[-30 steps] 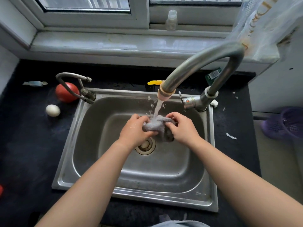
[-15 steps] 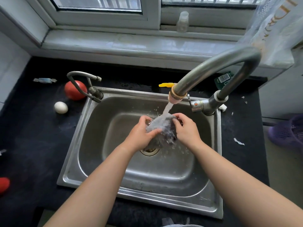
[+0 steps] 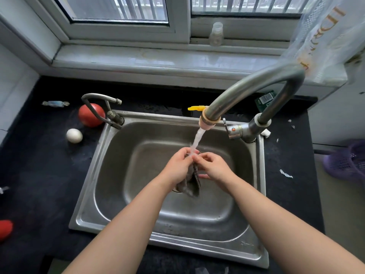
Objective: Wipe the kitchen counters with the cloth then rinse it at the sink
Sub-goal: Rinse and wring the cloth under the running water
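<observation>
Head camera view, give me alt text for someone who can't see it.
The person's left hand and right hand hold a grey cloth under water running from a curved steel faucet into a stainless sink. A tomato and an egg sit on the dark counter to the sink's left.

Drain (image 3: 176, 190) mostly behind cloth (image 3: 190, 182), red thing (image 3: 5, 229) cut off left, purple basket (image 3: 347, 165) cut off right

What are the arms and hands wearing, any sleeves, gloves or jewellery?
Nothing that shows. The left forearm and right forearm are bare up to the frame edge, with no sleeves in view. The left hand and right hand are ungloved, with no ring, watch or bracelet visible.
</observation>
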### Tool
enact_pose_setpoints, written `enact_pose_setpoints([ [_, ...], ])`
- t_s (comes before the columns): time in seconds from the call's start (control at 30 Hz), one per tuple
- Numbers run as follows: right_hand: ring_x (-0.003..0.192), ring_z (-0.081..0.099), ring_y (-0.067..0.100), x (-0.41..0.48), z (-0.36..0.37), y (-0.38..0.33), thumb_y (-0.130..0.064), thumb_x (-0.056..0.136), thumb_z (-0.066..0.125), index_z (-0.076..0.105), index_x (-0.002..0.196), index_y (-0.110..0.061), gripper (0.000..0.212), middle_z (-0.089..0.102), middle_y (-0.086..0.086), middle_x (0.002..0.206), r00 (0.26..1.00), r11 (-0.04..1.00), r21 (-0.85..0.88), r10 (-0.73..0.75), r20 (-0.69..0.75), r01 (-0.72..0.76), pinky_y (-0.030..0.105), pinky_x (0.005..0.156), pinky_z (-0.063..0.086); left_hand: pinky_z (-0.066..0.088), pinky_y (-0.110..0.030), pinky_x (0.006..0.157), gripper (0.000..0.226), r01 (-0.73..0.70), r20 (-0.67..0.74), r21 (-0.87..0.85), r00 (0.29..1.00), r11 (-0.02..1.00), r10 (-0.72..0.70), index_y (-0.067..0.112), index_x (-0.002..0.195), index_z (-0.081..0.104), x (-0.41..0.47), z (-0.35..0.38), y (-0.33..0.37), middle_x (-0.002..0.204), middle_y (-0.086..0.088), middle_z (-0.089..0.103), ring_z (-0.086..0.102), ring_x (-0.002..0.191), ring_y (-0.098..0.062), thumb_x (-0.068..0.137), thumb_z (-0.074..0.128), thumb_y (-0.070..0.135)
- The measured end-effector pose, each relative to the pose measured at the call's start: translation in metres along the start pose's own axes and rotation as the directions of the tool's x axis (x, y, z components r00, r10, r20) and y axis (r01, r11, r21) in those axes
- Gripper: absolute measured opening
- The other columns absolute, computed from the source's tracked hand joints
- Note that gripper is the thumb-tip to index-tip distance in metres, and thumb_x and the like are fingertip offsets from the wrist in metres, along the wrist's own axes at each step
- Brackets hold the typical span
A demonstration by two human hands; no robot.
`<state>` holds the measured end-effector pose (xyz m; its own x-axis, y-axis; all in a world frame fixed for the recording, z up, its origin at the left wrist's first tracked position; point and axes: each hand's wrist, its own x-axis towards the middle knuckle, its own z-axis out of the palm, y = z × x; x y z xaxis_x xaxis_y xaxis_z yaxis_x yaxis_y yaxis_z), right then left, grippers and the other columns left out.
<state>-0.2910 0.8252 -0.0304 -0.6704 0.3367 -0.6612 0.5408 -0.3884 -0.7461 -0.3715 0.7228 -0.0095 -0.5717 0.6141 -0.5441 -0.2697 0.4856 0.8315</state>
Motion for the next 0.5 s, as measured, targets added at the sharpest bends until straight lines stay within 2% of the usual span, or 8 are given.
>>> enact_pose_setpoints([
  [0.1,0.077,0.060,0.014,0.004,-0.007,0.005,-0.017,0.080,0.071,0.059,0.107,-0.012,0.030,0.058,0.006,0.096,0.993,0.988,-0.104,-0.116,0.006,0.116,0.026,0.068,0.053,0.047,-0.031,0.094,0.025,-0.031,-0.044,-0.091,0.999,0.995,0.027,0.025,0.098,0.061,-0.007,-0.008,-0.001,0.103,-0.003,0.067,0.061,0.100,-0.016,0.097,0.043,0.008],
  [0.2,0.071,0.055,0.018,0.008,-0.017,0.007,-0.016,0.076,0.074,0.049,0.127,-0.034,0.060,0.052,0.001,0.091,0.976,0.917,-0.334,-0.201,0.085,0.218,0.031,0.074,0.052,0.046,-0.038,0.099,0.031,-0.049,0.027,-0.128,0.998,0.991,0.053,0.022,0.109,0.063,-0.009,-0.016,0.008,0.112,-0.012,0.067,0.062,0.108,-0.025,0.098,0.041,0.005],
  [0.23,0.067,0.051,0.015,0.010,-0.018,0.007,-0.017,0.076,0.073,0.050,0.126,-0.036,0.058,0.051,-0.002,0.085,0.970,0.883,-0.401,-0.216,0.110,0.242,0.030,0.072,0.049,0.045,-0.039,0.100,0.031,-0.054,0.070,-0.133,0.996,0.990,0.063,0.019,0.113,0.063,-0.008,-0.016,0.011,0.113,-0.016,0.066,0.061,0.109,-0.028,0.098,0.041,0.005],
  [0.27,0.063,0.048,0.012,0.011,-0.017,0.007,-0.018,0.078,0.072,0.056,0.118,-0.036,0.047,0.051,-0.005,0.079,0.964,0.849,-0.457,-0.233,0.129,0.266,0.029,0.070,0.045,0.044,-0.039,0.100,0.032,-0.070,0.109,-0.131,0.991,0.989,0.084,0.018,0.115,0.063,-0.007,-0.017,0.014,0.111,-0.016,0.066,0.060,0.107,-0.029,0.098,0.041,0.005],
  [0.33,0.060,0.047,0.011,0.013,-0.014,0.004,-0.025,0.082,0.067,0.062,0.084,-0.036,0.013,0.052,-0.010,0.066,0.964,0.805,-0.533,-0.252,0.087,0.259,0.033,0.069,0.046,0.044,-0.034,0.093,0.031,-0.115,0.135,-0.086,0.983,0.990,0.126,0.020,0.115,0.063,-0.005,-0.019,0.018,0.098,-0.011,0.061,0.057,0.093,-0.022,0.097,0.042,0.005],
  [0.37,0.060,0.048,0.013,0.015,-0.016,0.003,-0.027,0.084,0.064,0.059,0.072,-0.033,0.014,0.051,-0.008,0.062,0.965,0.795,-0.562,-0.260,0.027,0.230,0.035,0.069,0.047,0.043,-0.030,0.087,0.031,-0.133,0.115,-0.043,0.984,0.990,0.137,0.024,0.113,0.064,-0.004,-0.022,0.019,0.090,-0.008,0.057,0.053,0.086,-0.019,0.097,0.043,0.006],
  [0.43,0.061,0.052,0.018,0.017,-0.026,0.004,-0.027,0.086,0.062,0.055,0.066,-0.030,0.021,0.052,-0.004,0.061,0.960,0.803,-0.573,-0.264,-0.095,0.164,0.036,0.071,0.049,0.040,-0.028,0.081,0.035,-0.140,0.060,0.037,0.989,0.989,0.138,0.037,0.102,0.065,-0.001,-0.029,0.017,0.083,-0.006,0.051,0.047,0.080,-0.019,0.095,0.046,0.008],
  [0.5,0.069,0.058,0.020,0.015,-0.034,0.004,-0.023,0.084,0.065,0.057,0.074,-0.031,0.015,0.055,-0.004,0.071,0.955,0.805,-0.562,-0.285,-0.084,0.191,0.036,0.075,0.051,0.040,-0.031,0.083,0.037,-0.123,0.058,0.070,0.991,0.990,0.119,0.043,0.097,0.066,-0.001,-0.032,0.015,0.087,-0.009,0.053,0.047,0.083,-0.020,0.094,0.049,0.010],
])
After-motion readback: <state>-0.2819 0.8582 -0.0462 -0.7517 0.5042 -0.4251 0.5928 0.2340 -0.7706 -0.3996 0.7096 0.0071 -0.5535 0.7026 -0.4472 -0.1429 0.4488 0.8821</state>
